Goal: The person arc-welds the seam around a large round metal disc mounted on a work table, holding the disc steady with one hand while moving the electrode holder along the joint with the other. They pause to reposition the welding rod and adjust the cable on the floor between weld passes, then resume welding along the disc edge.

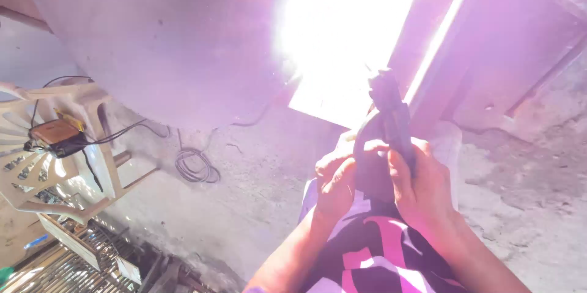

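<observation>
Both my hands grip a dark welding electrode holder [391, 116] that points up and away. My right hand [422, 189] wraps its handle. My left hand [335, 180] closes on the lower part beside it, where a dark cable loops off. A very bright white glare [348, 30] sits just beyond the holder's tip and hides whatever is there. Below my hands lies pink, black and white patterned cloth [373, 250].
A tipped white plastic chair [67, 146] at the left carries a small orange and black box [56, 134] with wires. A coiled cable [195, 166] lies on the concrete floor. Metal grating [92, 262] sits at the lower left; a metal door frame [507, 54] stands at the right.
</observation>
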